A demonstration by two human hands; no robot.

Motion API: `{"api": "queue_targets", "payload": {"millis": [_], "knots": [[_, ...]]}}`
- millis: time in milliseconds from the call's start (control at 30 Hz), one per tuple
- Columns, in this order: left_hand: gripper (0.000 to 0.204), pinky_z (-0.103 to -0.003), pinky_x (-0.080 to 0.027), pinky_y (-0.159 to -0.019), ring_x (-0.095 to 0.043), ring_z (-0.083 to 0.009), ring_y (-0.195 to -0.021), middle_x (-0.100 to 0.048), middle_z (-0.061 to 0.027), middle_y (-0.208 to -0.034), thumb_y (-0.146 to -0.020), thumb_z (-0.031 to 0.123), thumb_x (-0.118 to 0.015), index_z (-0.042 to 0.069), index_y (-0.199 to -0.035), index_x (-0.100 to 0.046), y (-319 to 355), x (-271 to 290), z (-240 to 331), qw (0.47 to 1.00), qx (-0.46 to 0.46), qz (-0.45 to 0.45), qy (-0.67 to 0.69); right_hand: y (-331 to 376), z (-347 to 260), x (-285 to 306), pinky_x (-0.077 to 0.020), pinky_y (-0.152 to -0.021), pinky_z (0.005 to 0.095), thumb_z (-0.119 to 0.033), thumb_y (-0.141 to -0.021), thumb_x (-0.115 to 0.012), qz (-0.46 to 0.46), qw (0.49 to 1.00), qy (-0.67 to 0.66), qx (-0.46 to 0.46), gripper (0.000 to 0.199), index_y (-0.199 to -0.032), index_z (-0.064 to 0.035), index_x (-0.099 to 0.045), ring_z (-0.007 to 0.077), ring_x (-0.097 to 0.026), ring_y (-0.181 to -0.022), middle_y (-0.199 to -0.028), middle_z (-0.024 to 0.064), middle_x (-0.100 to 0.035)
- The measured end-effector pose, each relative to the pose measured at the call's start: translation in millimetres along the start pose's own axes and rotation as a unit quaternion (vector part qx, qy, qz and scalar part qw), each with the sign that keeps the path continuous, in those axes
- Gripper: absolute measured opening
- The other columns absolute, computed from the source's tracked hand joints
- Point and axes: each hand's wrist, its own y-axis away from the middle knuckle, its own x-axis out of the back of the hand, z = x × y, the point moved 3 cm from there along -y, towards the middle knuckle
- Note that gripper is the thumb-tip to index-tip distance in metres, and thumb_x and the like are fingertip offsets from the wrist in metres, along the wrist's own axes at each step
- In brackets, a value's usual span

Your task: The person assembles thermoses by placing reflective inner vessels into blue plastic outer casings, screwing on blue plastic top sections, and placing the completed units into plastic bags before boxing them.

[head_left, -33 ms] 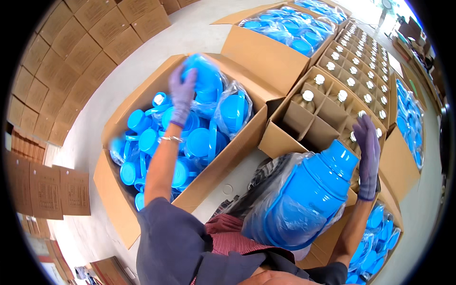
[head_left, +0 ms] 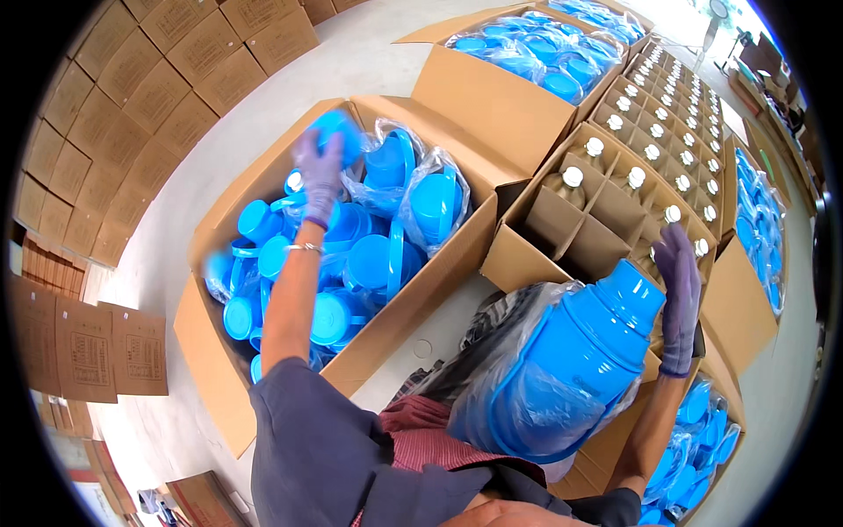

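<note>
we take the large blue flask body [head_left: 571, 360], which lies tilted across our lap, as the landmark for every place named here. it is a smooth moulded plastic shell, its lower half loose in a clear plastic bag [head_left: 492, 351], its stepped neck pointing up and away from us. just beyond that neck our right hand [head_left: 678, 299], in a purple glove, is raised with the fingers spread and straight; it grips nothing and looks to stand just clear of the neck, though we cannot tell whether the palm brushes it. up and to the left of the flask body, well apart from it, our left hand [head_left: 320, 171], also gloved, reaches into an open cardboard box [head_left: 421, 294] and has its fingers curled over a blue plastic part [head_left: 338, 132] at the top of a heap of blue handled cups and lids [head_left: 351, 263], some in clear bags; how firm the hold is we cannot tell. we judge these parts light, stiff and hollow, slippery where bag film covers them, and best taken by a rim or handle, not by the film. the flask body is bulkier and may roll; neck and base offer the surest hold. beyond it stands a divided carton of white-capped bottles [head_left: 615, 189].
</note>
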Motion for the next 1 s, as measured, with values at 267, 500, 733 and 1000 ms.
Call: {"api": "queue_targets", "payload": {"millis": [267, 500, 733, 1000], "knots": [[0.061, -0.062, -0.027, -0.111, -0.045, -0.0360, -0.136, -0.053, -0.0172, -0.142, -0.091, 0.057, -0.047, 0.011, -0.130, -0.061, -31, 5, -109, 0.839, 0.125, -0.304, -0.433, 24, 26, 11, -0.0456, -0.104, 0.0364, -0.038, -0.106, -0.041, -0.001, 0.999, -0.009, -0.038, 0.052, -0.142, -0.0011, -0.048, 0.0247, -0.058, -0.121, -0.135, 0.0150, -0.056], [0.034, -0.040, -0.046, -0.099, -0.064, -0.0343, -0.107, -0.069, -0.0174, -0.112, -0.098, 0.028, -0.053, 0.006, -0.122, -0.065, 26, -71, 79, 0.899, -0.058, -0.432, 0.037, 19, -16, 0, -0.0431, -0.103, 0.0306, -0.018, -0.103, -0.050, -0.009, 0.997, 0.039, 0.062, 0.038, -0.136, 0.0006, -0.054, 0.0185, -0.056, -0.120, -0.132, 0.0109, -0.058], [0.042, -0.031, -0.042, -0.105, -0.054, -0.0197, -0.125, -0.059, -0.0135, -0.129, -0.105, 0.026, -0.045, -0.003, -0.135, -0.051, 216, -47, 353, 0.621, -0.089, -0.670, 0.397, 40, -11, 2, -0.0395, -0.107, 0.0390, -0.039, -0.092, -0.068, -0.025, 0.996, 0.082, 0.006, 0.062, -0.137, -0.0004, -0.052, 0.0275, -0.050, -0.126, -0.134, 0.0167, -0.053], [0.039, -0.032, -0.045, -0.100, -0.059, -0.0178, -0.116, -0.062, -0.0134, -0.124, -0.106, 0.025, -0.041, 0.000, -0.133, -0.054, 226, -55, 351, 0.642, -0.062, -0.645, 0.411, 41, -26, -5, -0.0353, -0.111, 0.0406, -0.042, -0.089, -0.068, -0.068, 0.979, 0.150, 0.119, 0.065, -0.137, -0.0018, -0.053, 0.0331, -0.048, -0.130, -0.137, 0.0194, -0.053]]}}
